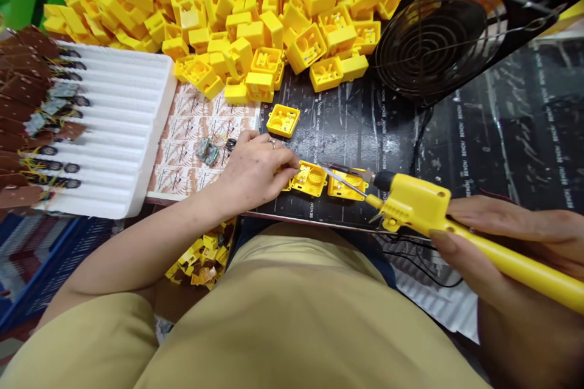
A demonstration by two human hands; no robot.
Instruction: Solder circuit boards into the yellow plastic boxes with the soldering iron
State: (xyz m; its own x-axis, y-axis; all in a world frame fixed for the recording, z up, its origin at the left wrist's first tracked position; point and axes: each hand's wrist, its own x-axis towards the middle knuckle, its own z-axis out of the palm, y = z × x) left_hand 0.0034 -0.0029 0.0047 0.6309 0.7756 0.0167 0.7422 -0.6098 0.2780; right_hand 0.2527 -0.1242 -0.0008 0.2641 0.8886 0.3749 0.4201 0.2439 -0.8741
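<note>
My right hand [515,255] is closed around the handle of a yellow soldering gun [417,203] with a thin feed tube and a dark tip. The tip points left, over two small yellow plastic housings [310,179] lying open side up at the bench edge. My left hand [255,167] is at the left of these housings, thumb and fingers pinched together; what they hold is hidden. Another housing is partly covered by its fingers. A separate yellow housing [283,120] lies just beyond my left hand. Beside its wrist is a small circuit board [207,151] with wires.
A large pile of yellow housings [237,18] covers the back. A black fan [433,42] stands at the back right. On the left, a white foam tray [123,127] carries brown boards with wires [27,97]. Below the bench are a blue crate [41,267] and more yellow parts [203,261].
</note>
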